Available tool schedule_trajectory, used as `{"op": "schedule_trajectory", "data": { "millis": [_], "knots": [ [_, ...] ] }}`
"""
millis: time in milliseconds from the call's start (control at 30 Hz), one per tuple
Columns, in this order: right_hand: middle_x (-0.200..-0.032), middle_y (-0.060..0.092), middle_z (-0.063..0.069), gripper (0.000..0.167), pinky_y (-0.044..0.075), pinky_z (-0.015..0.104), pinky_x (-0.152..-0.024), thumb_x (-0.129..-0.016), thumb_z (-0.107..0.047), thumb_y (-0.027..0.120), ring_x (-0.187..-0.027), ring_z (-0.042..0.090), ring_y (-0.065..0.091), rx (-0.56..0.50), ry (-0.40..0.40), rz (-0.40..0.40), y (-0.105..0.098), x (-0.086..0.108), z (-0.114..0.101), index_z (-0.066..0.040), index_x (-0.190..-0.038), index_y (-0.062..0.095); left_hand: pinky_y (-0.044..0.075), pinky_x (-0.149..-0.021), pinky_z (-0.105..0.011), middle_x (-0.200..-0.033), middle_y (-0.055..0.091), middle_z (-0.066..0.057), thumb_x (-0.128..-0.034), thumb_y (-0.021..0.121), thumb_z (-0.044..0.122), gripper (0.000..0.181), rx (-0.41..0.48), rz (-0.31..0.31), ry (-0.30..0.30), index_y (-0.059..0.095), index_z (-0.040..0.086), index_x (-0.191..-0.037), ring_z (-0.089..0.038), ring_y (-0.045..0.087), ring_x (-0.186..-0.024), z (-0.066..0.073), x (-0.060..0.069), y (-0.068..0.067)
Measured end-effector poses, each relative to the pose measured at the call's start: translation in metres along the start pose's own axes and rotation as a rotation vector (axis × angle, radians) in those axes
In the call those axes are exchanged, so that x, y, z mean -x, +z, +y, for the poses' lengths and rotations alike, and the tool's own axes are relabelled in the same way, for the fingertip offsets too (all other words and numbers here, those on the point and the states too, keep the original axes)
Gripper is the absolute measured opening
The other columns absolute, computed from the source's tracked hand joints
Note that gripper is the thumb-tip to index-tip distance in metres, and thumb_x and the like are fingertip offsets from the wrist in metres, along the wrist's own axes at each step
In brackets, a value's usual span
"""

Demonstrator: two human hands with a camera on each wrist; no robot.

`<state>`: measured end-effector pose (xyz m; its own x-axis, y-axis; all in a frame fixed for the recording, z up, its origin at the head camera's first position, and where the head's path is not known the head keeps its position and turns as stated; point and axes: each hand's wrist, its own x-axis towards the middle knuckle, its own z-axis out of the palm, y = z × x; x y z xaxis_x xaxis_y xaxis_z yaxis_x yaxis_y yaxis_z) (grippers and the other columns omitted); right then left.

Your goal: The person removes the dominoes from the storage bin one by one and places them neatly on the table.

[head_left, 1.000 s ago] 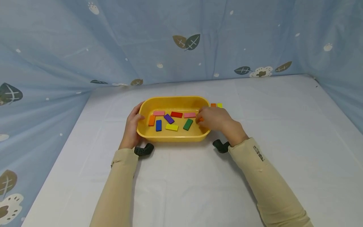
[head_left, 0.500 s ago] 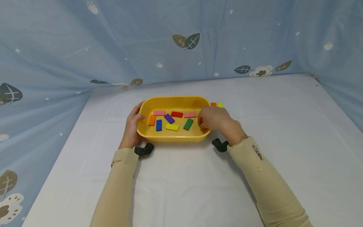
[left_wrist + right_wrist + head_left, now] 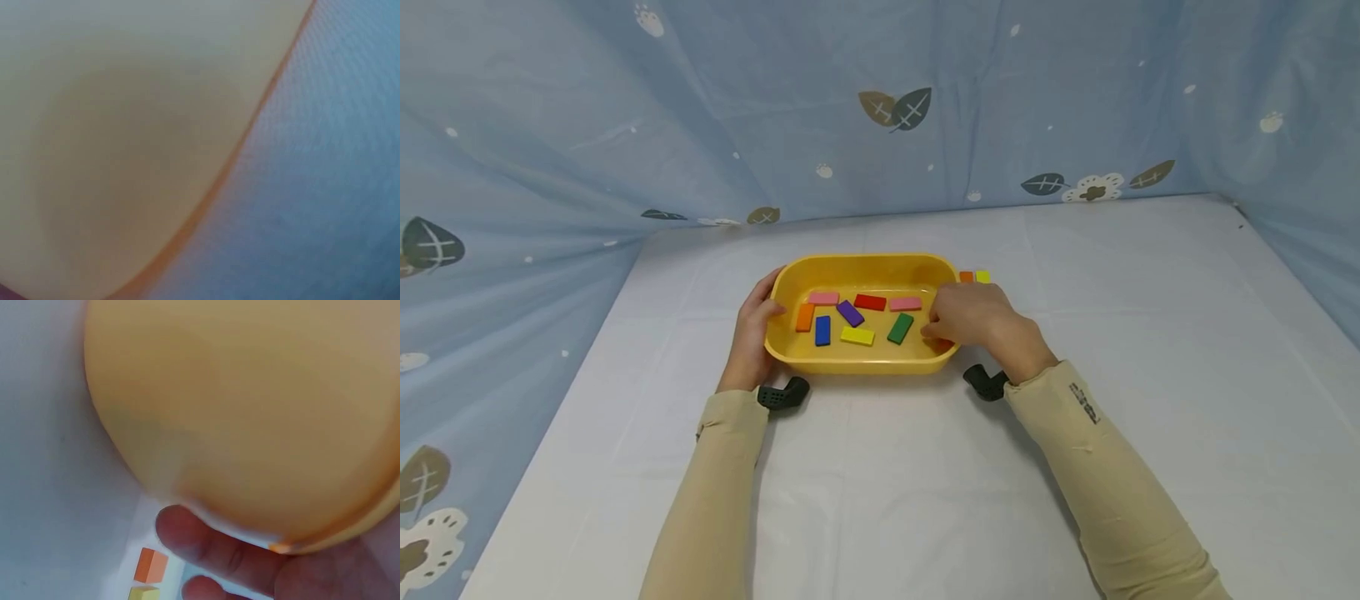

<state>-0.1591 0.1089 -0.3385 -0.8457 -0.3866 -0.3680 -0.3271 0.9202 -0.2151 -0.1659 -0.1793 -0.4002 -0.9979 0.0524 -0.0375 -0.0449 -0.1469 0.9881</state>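
A yellow plastic tray [image 3: 857,367] stands on the white cloth. Several flat domino-like blocks lie inside, among them a purple block [image 3: 850,313], a red block [image 3: 870,302] and a green block [image 3: 900,329]. My left hand [image 3: 751,337] grips the tray's left end, thumb over the rim. At the right end, my right hand [image 3: 979,321] holds the tray with its thumb inside, while in the right wrist view the fingers [image 3: 212,550] lie along the outer wall. Part of an orange block [image 3: 943,343] shows under that thumb. The left wrist view has only blurred tray wall [image 3: 137,156] and cloth.
Just beyond the right hand, an orange block [image 3: 966,277] and a yellow-green block [image 3: 983,277] are on the cloth outside the tray. A blue patterned curtain [image 3: 880,167] hangs behind the table [image 3: 880,500]. Black wrist devices [image 3: 784,393] sit by both cuffs.
My right thumb and fingers have shifted at the tray's right end. The orange block by them now appears lower, under the thumb. My left hand and the tray stay nearly still.
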Motion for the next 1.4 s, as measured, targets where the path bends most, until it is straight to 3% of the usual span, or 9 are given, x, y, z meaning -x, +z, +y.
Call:
{"op": "schedule_trajectory", "data": {
  "millis": [167,400,533,667,833,900,1033,1133,1400],
  "knots": [
    [-0.056,0.048,-0.004,0.028,0.032,0.026,-0.051,-0.083,-0.039,0.057,-0.053,0.013,0.043,-0.032,-0.055,-0.031,-0.002,-0.001,0.007,-0.019,-0.066,0.066,0.031,-0.101,-0.034,-0.134,0.039,0.004,-0.0816,0.035,0.001,0.054,-0.002,-0.005,0.017,0.042,0.02,-0.132,-0.021,0.037,-0.12,0.0,0.0,0.001],
    [-0.084,0.053,0.001,0.02,0.038,0.029,-0.062,-0.083,-0.033,0.059,-0.074,0.016,0.047,-0.184,-0.208,-0.09,-0.009,0.004,0.018,-0.018,-0.074,0.069,0.032,-0.1,-0.034,-0.133,0.039,0.003,-0.0812,0.036,0.002,0.054,-0.002,-0.002,0.018,0.043,0.02,-0.131,-0.021,0.038,-0.119,-0.002,0.0,-0.001],
    [-0.091,0.054,0.001,0.017,0.04,0.028,-0.068,-0.083,-0.031,0.06,-0.078,0.016,0.048,-0.225,-0.246,-0.099,-0.009,0.007,0.022,-0.017,-0.08,0.069,0.033,-0.1,-0.033,-0.133,0.039,0.004,-0.0814,0.036,0.002,0.054,-0.008,0.002,0.013,0.043,0.02,-0.132,-0.02,0.038,-0.12,-0.003,0.0,0.0],
    [-0.097,0.055,0.0,0.017,0.041,0.029,-0.074,-0.083,-0.03,0.06,-0.082,0.017,0.048,-0.234,-0.237,-0.104,-0.009,0.008,0.023,-0.016,-0.086,0.068,0.033,-0.1,-0.032,-0.134,0.039,0.004,-0.0818,0.036,0.003,0.053,-0.011,0.003,0.006,0.043,0.02,-0.132,-0.02,0.038,-0.12,-0.003,0.001,0.0],
    [-0.105,0.056,0.0,0.024,0.041,0.035,-0.085,-0.084,-0.032,0.058,-0.093,0.018,0.048,-0.19,-0.169,-0.07,-0.007,0.005,0.02,-0.017,-0.1,0.067,0.034,-0.099,-0.032,-0.134,0.039,0.004,-0.0815,0.037,0.003,0.054,-0.014,0.011,0.006,0.043,0.021,-0.132,-0.019,0.038,-0.119,-0.003,0.0,-0.001],
    [-0.106,0.056,0.0,0.026,0.039,0.038,-0.089,-0.085,-0.031,0.057,-0.096,0.019,0.048,-0.168,-0.134,-0.019,-0.008,0.005,0.018,-0.017,-0.105,0.066,0.034,-0.099,-0.032,-0.134,0.039,0.005,-0.0811,0.037,0.003,0.054,-0.016,0.017,0.004,0.043,0.021,-0.132,-0.019,0.039,-0.119,-0.002,0.0,-0.001],
    [-0.102,0.06,0.0,0.024,0.041,0.038,-0.087,-0.084,-0.024,0.059,-0.093,0.02,0.051,-0.141,-0.088,0.168,-0.013,0.008,0.011,-0.015,-0.105,0.066,0.034,-0.099,-0.031,-0.134,0.039,0.005,-0.0808,0.036,0.002,0.055,-0.026,0.021,0.005,0.043,0.021,-0.132,-0.018,0.039,-0.119,-0.002,0.0,-0.001],
    [-0.099,0.062,0.0,0.023,0.043,0.036,-0.085,-0.083,-0.021,0.061,-0.089,0.019,0.053,-0.133,-0.11,0.251,-0.017,0.01,0.005,-0.013,-0.104,0.067,0.034,-0.099,-0.032,-0.134,0.039,0.004,-0.0808,0.036,0.002,0.054,-0.029,0.019,0.024,0.043,0.02,-0.132,-0.019,0.039,-0.119,-0.001,-0.001,-0.001],
    [-0.104,0.06,-0.001,0.029,0.044,0.033,-0.084,-0.085,-0.029,0.057,-0.09,0.016,0.052,-0.055,-0.179,0.114,-0.013,0.009,-0.013,-0.017,-0.11,0.064,0.033,-0.1,-0.032,-0.133,0.04,0.004,-0.0812,0.037,0.002,0.053,-0.032,0.026,0.033,0.043,0.019,-0.131,-0.019,0.038,-0.119,-0.002,0.0,0.0]
  ]
}}
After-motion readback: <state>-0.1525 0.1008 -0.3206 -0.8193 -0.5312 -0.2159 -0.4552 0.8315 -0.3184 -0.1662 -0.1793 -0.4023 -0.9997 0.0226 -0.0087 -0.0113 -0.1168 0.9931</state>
